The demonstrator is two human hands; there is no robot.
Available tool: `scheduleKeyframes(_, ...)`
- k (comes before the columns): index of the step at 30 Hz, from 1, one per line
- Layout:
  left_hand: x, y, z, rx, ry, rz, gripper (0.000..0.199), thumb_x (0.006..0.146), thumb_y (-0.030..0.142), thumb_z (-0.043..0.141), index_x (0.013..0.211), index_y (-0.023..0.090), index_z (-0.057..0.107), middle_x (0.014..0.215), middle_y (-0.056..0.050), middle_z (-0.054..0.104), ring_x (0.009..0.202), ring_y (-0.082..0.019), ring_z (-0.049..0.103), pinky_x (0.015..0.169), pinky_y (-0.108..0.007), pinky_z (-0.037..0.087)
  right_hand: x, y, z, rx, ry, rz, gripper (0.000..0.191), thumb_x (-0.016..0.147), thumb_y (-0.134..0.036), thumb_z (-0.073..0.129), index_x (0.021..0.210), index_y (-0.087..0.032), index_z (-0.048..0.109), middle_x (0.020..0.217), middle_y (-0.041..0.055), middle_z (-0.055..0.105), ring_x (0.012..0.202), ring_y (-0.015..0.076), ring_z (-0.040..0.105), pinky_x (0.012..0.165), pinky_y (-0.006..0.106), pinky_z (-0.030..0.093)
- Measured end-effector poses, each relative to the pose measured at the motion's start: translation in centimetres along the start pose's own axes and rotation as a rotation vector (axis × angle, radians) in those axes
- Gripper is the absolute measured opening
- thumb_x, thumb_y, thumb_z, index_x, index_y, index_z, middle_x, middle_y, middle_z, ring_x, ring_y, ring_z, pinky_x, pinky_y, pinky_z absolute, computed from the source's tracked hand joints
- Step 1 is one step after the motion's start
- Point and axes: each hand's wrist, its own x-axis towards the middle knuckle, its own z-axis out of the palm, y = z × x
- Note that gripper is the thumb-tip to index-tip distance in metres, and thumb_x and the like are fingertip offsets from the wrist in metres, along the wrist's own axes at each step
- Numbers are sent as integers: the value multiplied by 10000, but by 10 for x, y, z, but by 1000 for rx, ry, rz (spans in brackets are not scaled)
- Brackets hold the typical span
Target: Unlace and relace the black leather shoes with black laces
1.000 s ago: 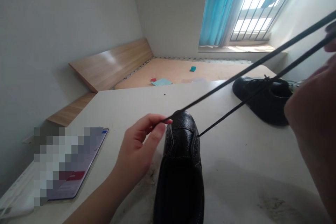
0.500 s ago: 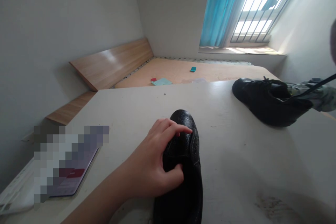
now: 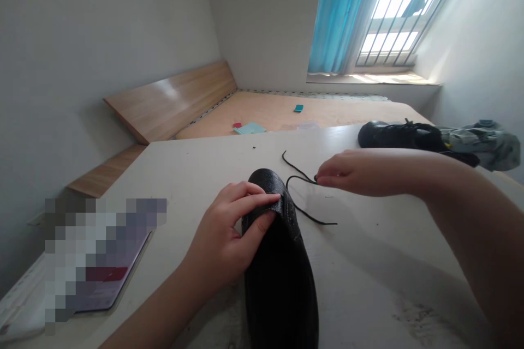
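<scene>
Two hands, left hand (image 3: pixel 223 240) gripping shoe (image 3: pixel 278 262), right hand (image 3: pixel 347 172) pinching lace (image 3: pixel 301 180)

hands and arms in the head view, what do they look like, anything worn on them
Both the left hand and the right hand are bare: no gloves, rings, watch or bands show. The forearms are bare too, with no sleeve reaching into view. Fingernails look short and unpainted.

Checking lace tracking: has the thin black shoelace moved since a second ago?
Yes. The thin black shoelace has dropped from taut in the air to slack on the white table, pinched by the right hand.
</scene>
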Motion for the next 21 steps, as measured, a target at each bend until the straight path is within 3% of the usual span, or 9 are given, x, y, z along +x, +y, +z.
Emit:
scheduleKeyframes(2,1,-1,1,-21,22,-19,224,914,218,587,1074,215,744,1011,-47,666,993,-193,595,915,-349,448,1,-7,4,-41,-91,-7,411,951,-482,394,895,-200,688,905,71,698,768,218,630,662,345,433)
scheduleKeyframes(6,3,0,0,-79,30,-83,190,892,240,614,1026,224,748,974,-35,677,960,-193,608,879,-347,459,-2,-14,6,-44,-79,-16,407,913,-541,443,976,-241,710,960,67,709,793,232,642,677,358,442)
scheduleKeyframes(10,5,4,-2,-103,-9,-159,167,873,270,619,989,240,735,934,-29,662,922,-205,604,841,-360,462,-9,-15,7,-8,23,-54,422,898,-568,463,978,-266,746,940,50,731,786,227,654,691,360,466)
scheduleKeyframes(14,5,4,-3,-95,-6,-196,233,842,288,626,1060,237,687,1145,-64,621,1149,-254,547,1034,-430,396,-22,-23,8,-1,190,-156,395,891,-544,504,1042,-266,741,959,46,738,763,213,658,638,328,455)
scheduleKeyframes(17,4,1,-2,-122,-33,-264,441,795,315,646,1227,242,592,1321,-84,546,1292,-293,463,1125,-488,326,-37,-45,6,119,345,-319,276,928,-414,509,947,-264,739,856,2,730,737,161,644,629,279,455)
scheduleKeyframes(19,4,-1,-1,-167,-71,-314,496,783,330,640,1265,249,557,1336,-80,547,1300,-301,469,1138,-500,321,-46,-66,8,224,302,-515,215,932,-338,543,873,-269,738,822,-38,727,705,110,636,642,224,476)
scheduleKeyframes(21,4,-2,0,-171,-86,-341,486,789,342,620,1262,250,557,1321,-76,563,1293,-305,481,1139,-504,323,-49,-86,18,168,169,-616,168,897,-273,608,791,-256,736,781,-54,726,674,91,637,671,192,499)
